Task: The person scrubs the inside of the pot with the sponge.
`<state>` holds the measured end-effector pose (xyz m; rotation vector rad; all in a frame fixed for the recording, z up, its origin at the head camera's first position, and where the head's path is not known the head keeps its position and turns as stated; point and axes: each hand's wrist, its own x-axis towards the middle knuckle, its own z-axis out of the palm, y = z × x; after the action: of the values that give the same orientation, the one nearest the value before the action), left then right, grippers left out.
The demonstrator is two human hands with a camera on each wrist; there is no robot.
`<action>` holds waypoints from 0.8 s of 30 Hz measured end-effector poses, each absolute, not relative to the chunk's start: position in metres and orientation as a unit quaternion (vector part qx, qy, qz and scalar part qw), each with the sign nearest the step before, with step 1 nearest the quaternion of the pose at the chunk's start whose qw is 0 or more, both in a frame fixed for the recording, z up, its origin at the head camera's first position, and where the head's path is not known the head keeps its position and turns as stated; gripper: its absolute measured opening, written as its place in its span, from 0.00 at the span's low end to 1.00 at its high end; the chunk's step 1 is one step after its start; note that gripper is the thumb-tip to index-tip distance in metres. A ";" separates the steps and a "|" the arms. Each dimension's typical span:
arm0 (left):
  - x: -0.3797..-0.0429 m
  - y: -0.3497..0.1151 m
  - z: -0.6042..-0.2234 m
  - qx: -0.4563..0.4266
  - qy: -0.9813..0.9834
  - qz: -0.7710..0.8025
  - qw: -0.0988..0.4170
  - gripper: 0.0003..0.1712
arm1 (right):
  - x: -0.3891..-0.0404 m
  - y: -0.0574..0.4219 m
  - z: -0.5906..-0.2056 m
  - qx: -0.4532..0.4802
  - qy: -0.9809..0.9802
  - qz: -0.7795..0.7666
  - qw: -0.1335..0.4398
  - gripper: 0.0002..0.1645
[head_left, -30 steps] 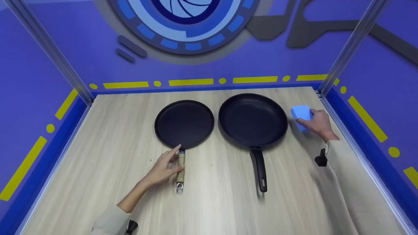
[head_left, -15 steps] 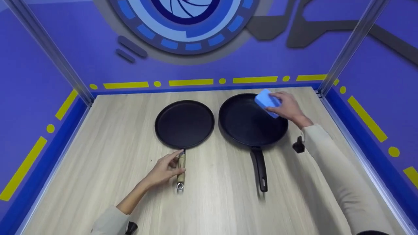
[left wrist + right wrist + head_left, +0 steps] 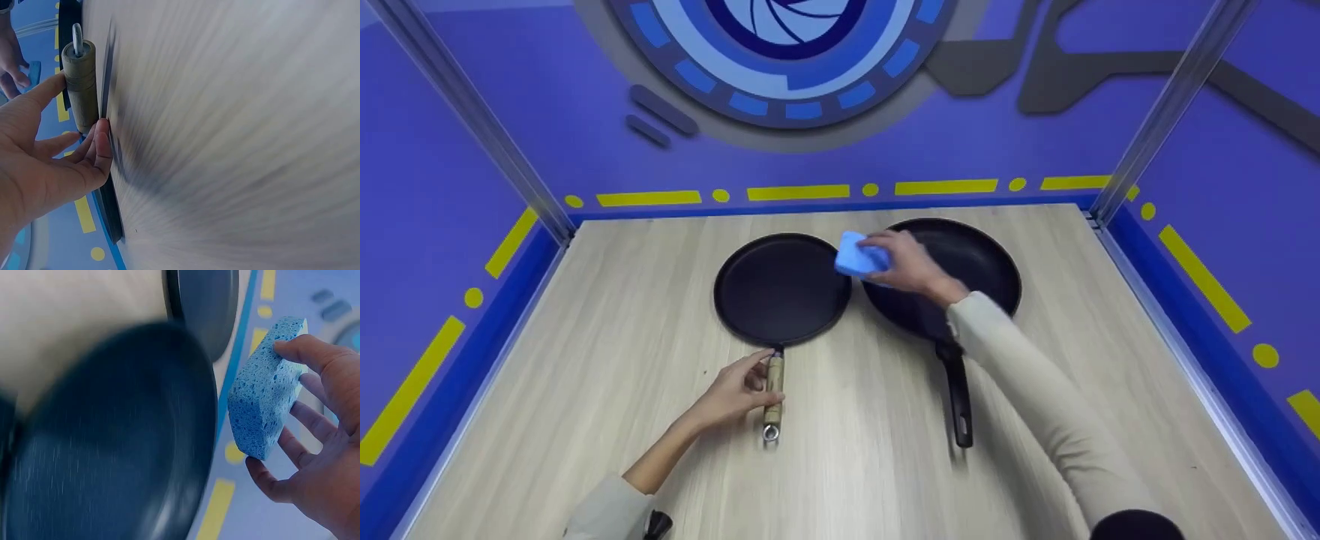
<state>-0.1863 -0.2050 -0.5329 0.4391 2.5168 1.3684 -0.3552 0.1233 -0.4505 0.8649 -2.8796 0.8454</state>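
My left hand (image 3: 729, 396) pinches the wooden handle (image 3: 773, 386) of a black flat crepe pan (image 3: 778, 291) lying left of the middle on the table. In the left wrist view the thumb lies against the handle (image 3: 81, 84), with the other fingers curled beside and under it. My right hand (image 3: 911, 264) grips a blue sponge (image 3: 856, 256) between thumb and fingers, above the gap between the two pans. The right wrist view shows the sponge's (image 3: 261, 391) porous face, held clear of the frying pan. My right forearm hides part of that black frying pan (image 3: 971, 255).
The frying pan's black handle (image 3: 958, 401) points toward me. Purple-blue panels (image 3: 780, 169) with yellow marks close off the back and sides of the pale wood table (image 3: 607, 300). Metal posts (image 3: 1155, 112) stand at the back corners.
My right hand has carried the sponge leftward, from right of the frying pan, over that pan, to the crepe pan's right edge. My left hand stays at the handle, its fingers slightly shifted.
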 end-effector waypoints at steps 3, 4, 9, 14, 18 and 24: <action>-0.187 -0.206 -0.531 0.147 0.861 0.470 0.129 0.47 | -0.349 0.099 -0.461 0.295 -0.924 0.241 -0.017 0.34; -0.188 -0.206 -0.531 0.147 0.862 0.468 0.131 0.47 | -0.348 0.092 -0.465 0.304 -0.924 0.230 -0.027 0.33; -0.189 -0.206 -0.530 0.154 0.862 0.462 0.143 0.47 | -0.342 0.066 -0.488 0.352 -0.918 0.170 -0.062 0.27; -0.193 -0.202 -0.526 0.153 0.873 0.441 0.141 0.46 | -0.342 0.056 -0.509 0.362 -0.909 0.185 -0.088 0.23; -0.196 -0.199 -0.522 0.148 0.881 0.426 0.146 0.46 | -0.341 0.057 -0.513 0.353 -0.910 0.195 -0.097 0.23; -0.198 -0.199 -0.517 0.140 0.879 0.429 0.156 0.46 | -0.334 0.054 -0.504 0.371 -0.912 0.126 -0.121 0.27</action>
<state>-0.1975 -0.1987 -0.5171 0.4005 2.5157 1.2267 -0.3340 0.0542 -0.5040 1.2656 -3.1092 0.4313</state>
